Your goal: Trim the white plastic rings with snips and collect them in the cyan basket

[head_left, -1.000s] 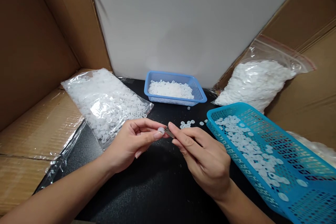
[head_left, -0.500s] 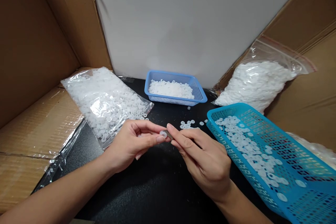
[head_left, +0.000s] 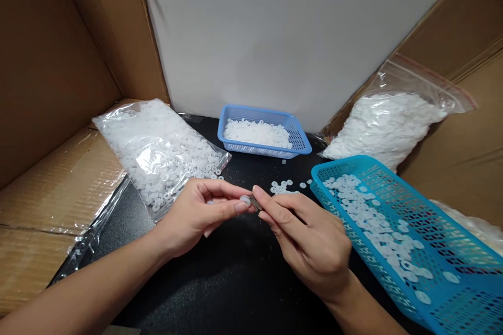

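As the left hand (head_left: 192, 214) pinches a ring (head_left: 245, 200), the right hand (head_left: 312, 241) grips a metal tool (head_left: 255, 203).
Teal basket (head_left: 467, 301) holds rings (head_left: 387, 233); blue basket (head_left: 259, 150), white pieces (head_left: 257, 133).

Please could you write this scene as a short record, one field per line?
Left hand: pinches a white ring
Right hand: holds a thin grey tool at the ring
Blue basket: beyond the hands, holding white pieces
Teal basket: at right, holding white rings
Left bag: clear, left of the blue basket
Tabletop: black
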A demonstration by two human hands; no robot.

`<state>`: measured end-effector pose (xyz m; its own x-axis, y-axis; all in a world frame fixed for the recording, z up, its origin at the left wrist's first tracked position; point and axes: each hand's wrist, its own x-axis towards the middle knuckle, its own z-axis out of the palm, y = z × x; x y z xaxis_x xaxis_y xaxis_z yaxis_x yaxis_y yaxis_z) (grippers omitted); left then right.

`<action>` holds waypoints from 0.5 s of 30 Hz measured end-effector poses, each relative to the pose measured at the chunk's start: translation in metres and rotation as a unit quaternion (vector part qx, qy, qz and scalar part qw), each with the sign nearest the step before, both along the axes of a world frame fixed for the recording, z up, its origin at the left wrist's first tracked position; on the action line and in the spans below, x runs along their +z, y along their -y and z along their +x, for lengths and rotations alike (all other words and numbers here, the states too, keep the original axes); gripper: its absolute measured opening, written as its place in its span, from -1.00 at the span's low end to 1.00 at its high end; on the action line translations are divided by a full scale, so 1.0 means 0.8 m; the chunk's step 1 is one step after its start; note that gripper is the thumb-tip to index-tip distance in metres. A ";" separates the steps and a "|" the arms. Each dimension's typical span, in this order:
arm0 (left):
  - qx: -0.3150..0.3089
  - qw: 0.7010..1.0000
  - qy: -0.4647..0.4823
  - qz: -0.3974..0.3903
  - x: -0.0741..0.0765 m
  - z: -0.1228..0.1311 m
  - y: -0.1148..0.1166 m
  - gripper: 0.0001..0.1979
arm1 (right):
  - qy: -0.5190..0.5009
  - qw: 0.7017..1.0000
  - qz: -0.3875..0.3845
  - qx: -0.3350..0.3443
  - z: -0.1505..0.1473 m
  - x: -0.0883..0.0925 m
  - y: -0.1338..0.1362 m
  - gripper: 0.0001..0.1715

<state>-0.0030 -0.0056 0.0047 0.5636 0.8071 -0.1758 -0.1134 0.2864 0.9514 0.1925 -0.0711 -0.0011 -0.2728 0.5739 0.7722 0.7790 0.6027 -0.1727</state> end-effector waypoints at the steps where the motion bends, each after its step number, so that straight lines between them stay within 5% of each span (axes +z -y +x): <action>1: 0.000 1.000 0.003 -0.002 0.000 0.000 0.000 -0.61 | 0.002 1.000 0.002 0.000 0.000 0.000 0.000 -0.49; 7: 0.001 1.000 0.006 -0.011 0.001 0.001 0.001 -0.57 | 0.015 1.000 -0.003 -0.001 0.001 0.002 0.001 -0.38; 15: 0.008 0.999 -0.032 -0.005 0.003 -0.001 0.001 -0.54 | 0.052 0.999 0.004 -0.009 0.003 0.004 0.002 -0.52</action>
<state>-0.0034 -0.0064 0.0069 0.5386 0.8134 -0.2199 -0.0567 0.2953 0.9537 0.1951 -0.0729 0.0021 -0.3413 0.5740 0.7443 0.8038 0.5887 -0.0854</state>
